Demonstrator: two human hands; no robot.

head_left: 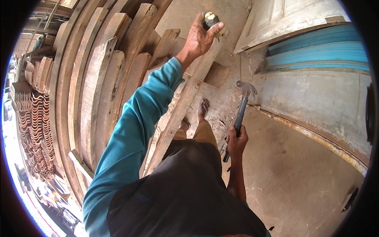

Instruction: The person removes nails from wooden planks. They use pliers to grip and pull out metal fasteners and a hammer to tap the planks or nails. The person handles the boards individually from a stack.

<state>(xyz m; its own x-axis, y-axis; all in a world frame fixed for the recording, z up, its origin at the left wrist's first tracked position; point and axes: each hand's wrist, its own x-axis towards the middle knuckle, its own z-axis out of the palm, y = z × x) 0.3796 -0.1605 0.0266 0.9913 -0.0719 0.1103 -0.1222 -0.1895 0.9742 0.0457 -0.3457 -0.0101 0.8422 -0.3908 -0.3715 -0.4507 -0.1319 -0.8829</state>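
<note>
My right hand (237, 138) is wrapped round the dark grip of a claw hammer (240, 112), its metal head pointing up and away from me. At the far end of my outstretched left arm, my left hand (199, 38) is closed on a small rounded black-and-yellow tape measure (211, 18). A bit of yellow shows below my thumb. Just under that hand lies the far end of a long wooden beam (185, 98), which runs back toward my left side. Whether hand and beam touch, I cannot tell.
Many rough timber planks (94, 75) lean in a row on the left, beside stacked wavy roof tiles (39, 130). To the right are a pale door panel (288, 17), blue boards (319, 53) and a worn wall (300, 158). Wood chips lie on the concrete floor near my feet (204, 107).
</note>
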